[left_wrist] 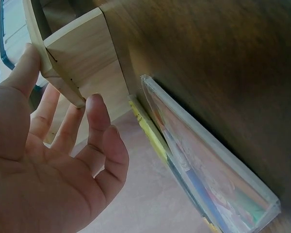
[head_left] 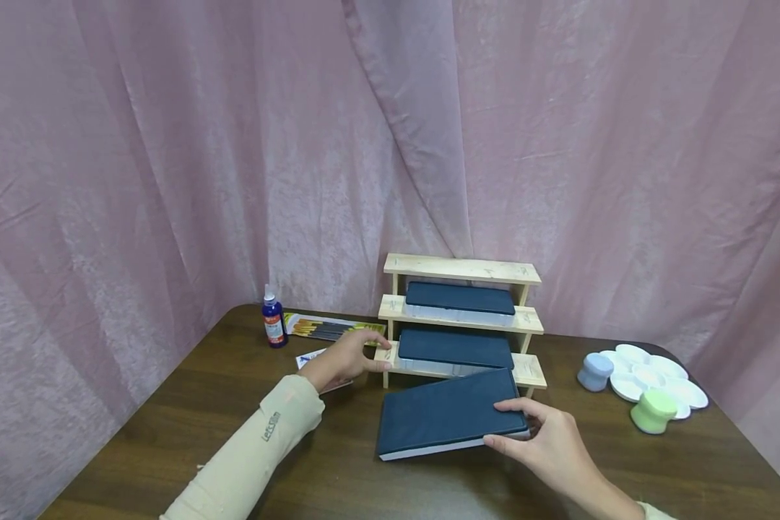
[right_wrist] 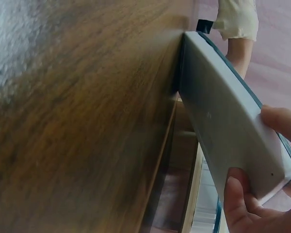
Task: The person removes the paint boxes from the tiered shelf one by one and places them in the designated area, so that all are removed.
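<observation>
My right hand grips the right end of a flat box with a dark blue lid and white sides, thumb on its near side and fingers on top. In the right wrist view the box slants, its far end low by the tabletop. My left hand holds the left end of the lowest step of a tiered wooden rack; the left wrist view shows thumb and fingers on either side of the board. Similar dark-lidded boxes rest on the middle step and the lowest step.
Left of the rack stand a blue bottle, a pack of brushes and a flat clear-wrapped packet. To the right lie a white flower-shaped palette, a blue sponge and a green sponge. Pink curtains hang behind the table.
</observation>
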